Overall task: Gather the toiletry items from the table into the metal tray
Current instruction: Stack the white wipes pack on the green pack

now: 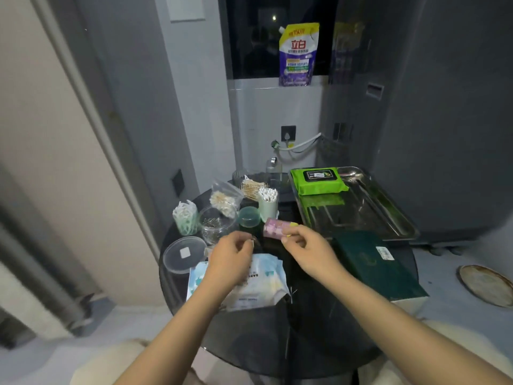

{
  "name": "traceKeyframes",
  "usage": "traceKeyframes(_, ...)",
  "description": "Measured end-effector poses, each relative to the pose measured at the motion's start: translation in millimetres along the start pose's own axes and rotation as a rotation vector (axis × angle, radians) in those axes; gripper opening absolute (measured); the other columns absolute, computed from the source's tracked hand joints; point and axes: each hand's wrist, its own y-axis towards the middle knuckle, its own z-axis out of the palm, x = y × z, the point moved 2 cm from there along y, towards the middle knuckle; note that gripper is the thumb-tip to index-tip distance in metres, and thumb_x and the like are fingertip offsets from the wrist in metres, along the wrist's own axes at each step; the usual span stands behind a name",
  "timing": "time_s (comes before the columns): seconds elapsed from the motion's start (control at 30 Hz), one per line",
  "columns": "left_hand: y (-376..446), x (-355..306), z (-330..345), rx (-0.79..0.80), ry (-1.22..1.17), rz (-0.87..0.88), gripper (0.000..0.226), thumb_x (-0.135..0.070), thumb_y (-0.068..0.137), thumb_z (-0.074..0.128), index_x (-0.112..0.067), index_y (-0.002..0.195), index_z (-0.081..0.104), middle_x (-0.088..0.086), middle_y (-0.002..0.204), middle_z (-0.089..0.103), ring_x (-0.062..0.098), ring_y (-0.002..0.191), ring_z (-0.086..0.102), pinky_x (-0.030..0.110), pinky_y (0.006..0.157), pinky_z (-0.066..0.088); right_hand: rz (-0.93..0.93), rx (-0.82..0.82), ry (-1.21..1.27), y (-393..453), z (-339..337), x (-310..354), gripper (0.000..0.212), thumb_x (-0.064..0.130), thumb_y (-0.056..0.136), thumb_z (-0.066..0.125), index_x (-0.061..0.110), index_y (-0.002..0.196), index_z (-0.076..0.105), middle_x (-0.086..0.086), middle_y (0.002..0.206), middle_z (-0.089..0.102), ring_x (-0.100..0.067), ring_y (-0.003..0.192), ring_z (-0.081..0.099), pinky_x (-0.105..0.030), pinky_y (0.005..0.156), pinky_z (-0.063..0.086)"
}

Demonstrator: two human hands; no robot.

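Note:
A metal tray (369, 215) stands at the table's far right with a green wet-wipe pack (319, 181) in its far end. My right hand (304, 245) pinches a small pink packet (274, 227) just left of the tray's near corner. My left hand (231, 255) hovers with curled fingers over a white and blue tissue pack (261, 284); what its fingertips hold, if anything, is unclear. Cotton swabs fill a white cup (268, 202), two plastic bags (224, 198) and a green tub (185, 218).
On the round black table also sit a clear cup (213, 223), a clear lid (183, 254), a small green lidded jar (249, 216) and a dark green box (374, 262). A detergent pouch (298, 54) stands on the window ledge. A round plate (485, 284) lies on the floor at right.

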Motion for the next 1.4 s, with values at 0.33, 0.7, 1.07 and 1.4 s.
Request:
traceKeyframes(0.33, -35.2, 50.6, -16.7, -0.101, 0.050, -0.059, 0.027, -0.017, 0.086, 0.056, -0.022, 0.112, 0.064, 0.002, 0.120, 0.053, 0.020, 0.120, 0.048, 0.038, 0.108, 0.033, 0.082, 0.072, -0.108, -25.8, 37.1, -17.9, 0.035, 0.030, 0.081, 0.067, 0.015, 0.112, 0.060, -0.006, 0.113, 0.058, -0.013, 0.095, 0.056, -0.023, 0.085, 0.044)
traceKeyframes(0.7, -45.9, 62.6, -22.3, -0.202, -0.022, -0.308, 0.049, -0.036, 0.083, 0.064, -0.019, 0.126, 0.049, 0.011, 0.136, 0.029, 0.029, 0.131, 0.024, 0.033, 0.104, 0.029, 0.311, 0.188, 0.062, -36.3, 41.1, -12.8, 0.061, 0.039, 0.083, 0.063, 0.018, 0.134, 0.039, -0.011, 0.121, 0.059, -0.022, 0.084, 0.066, -0.024, 0.053, 0.054)
traceKeyframes(1.07, -50.7, 40.9, -29.3, -0.155, -0.113, -0.283, 0.050, -0.039, 0.082, 0.064, -0.025, 0.126, 0.046, 0.011, 0.132, 0.035, 0.018, 0.081, 0.048, 0.028, 0.081, 0.047, 0.228, 0.173, 0.042, -49.4, 25.0, -2.0, 0.042, 0.032, 0.086, 0.061, 0.020, 0.124, 0.047, -0.009, 0.114, 0.060, -0.015, 0.075, 0.062, -0.019, 0.049, 0.050)
traceKeyframes(1.4, -14.6, -25.5, -26.6, -0.169, -0.151, -0.103, 0.048, -0.040, 0.081, 0.064, -0.025, 0.124, 0.049, 0.006, 0.130, 0.037, 0.023, 0.098, 0.052, 0.035, 0.096, 0.046, 0.103, -0.003, 0.082, -16.6, -35.2, 28.5, 0.041, 0.031, 0.083, 0.064, 0.023, 0.121, 0.050, -0.007, 0.116, 0.059, -0.023, 0.090, 0.064, -0.031, 0.064, 0.055)
